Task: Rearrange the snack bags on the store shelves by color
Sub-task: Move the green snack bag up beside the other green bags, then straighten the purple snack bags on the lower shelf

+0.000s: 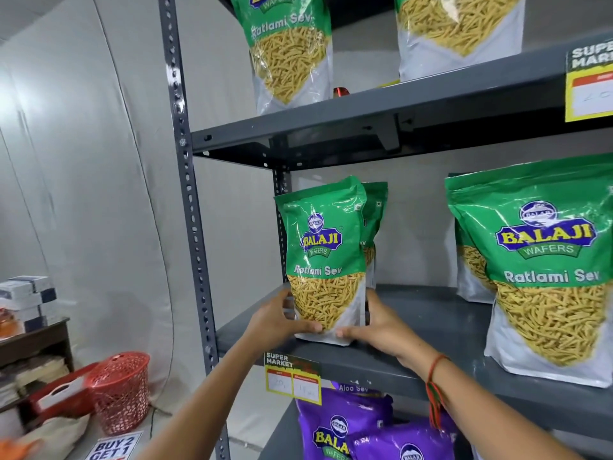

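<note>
Both hands, left [277, 318] and right [374, 327], clasp the base of a green snack bag [323, 257] standing upright at the left end of the middle shelf [431, 330] (another green bag just behind). Held so low, it may tip forward off the edge.

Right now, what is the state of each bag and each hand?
Small green bag: upright, held at the base.
Left hand: gripping its left side.
Right hand: gripping its right side.
Large green bag: upright, untouched.
Purple bags: lower shelf, untouched.
</note>
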`<state>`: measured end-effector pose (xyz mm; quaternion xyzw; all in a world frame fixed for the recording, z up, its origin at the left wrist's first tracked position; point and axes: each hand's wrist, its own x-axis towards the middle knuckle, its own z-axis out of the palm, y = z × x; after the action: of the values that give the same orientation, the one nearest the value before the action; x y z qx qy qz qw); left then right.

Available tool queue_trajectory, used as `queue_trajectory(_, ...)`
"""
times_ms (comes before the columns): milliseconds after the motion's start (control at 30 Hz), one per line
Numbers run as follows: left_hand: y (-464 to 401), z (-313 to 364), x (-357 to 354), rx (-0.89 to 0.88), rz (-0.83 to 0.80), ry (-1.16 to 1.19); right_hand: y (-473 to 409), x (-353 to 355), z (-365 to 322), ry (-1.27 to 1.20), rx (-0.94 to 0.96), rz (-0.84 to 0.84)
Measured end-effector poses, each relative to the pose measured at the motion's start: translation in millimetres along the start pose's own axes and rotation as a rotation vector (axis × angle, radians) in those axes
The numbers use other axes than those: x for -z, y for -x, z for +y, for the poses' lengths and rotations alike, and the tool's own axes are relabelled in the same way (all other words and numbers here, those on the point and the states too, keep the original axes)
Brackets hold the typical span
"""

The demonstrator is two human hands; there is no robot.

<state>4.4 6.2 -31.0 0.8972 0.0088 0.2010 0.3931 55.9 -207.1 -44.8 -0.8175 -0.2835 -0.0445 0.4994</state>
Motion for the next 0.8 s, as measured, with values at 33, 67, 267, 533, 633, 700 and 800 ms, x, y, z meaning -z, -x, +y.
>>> queue_trajectory(33,0.5,1.1,0.1,0.005,-0.004,0.001,-0.5,-0.4,0.1,-0.003,-0.004,0.003)
queue_trajectory(67,1.7,2.2,-0.1,0.008,-0.008,0.003,0.3,-0.3,-0.4,-0.009,-0.008,0.003)
queue_trajectory(267,26.7,9.1,-6.3,-0.022,0.103,-0.008,16.4,14.8,-3.8,-0.010,-0.045,-0.006)
queue_trajectory(533,101.0,31.8,-38.8,-0.100,0.406,0.192,103.0,31.1,-19.6,-0.218,0.071,0.228)
queue_trajectory(633,136.9,29.8,-70.3,-0.088,0.413,0.268,144.2,33.0,-10.3,-0.212,0.095,0.199)
queue_trajectory(700,160.9,18.8,-96.6,-0.064,0.387,0.273,170.5,31.7,2.2,-0.214,0.056,0.169)
queue_trajectory(800,192.9,-7.6,-139.2,0.048,0.315,0.262,201.1,26.8,41.3,-0.238,-0.053,0.157)
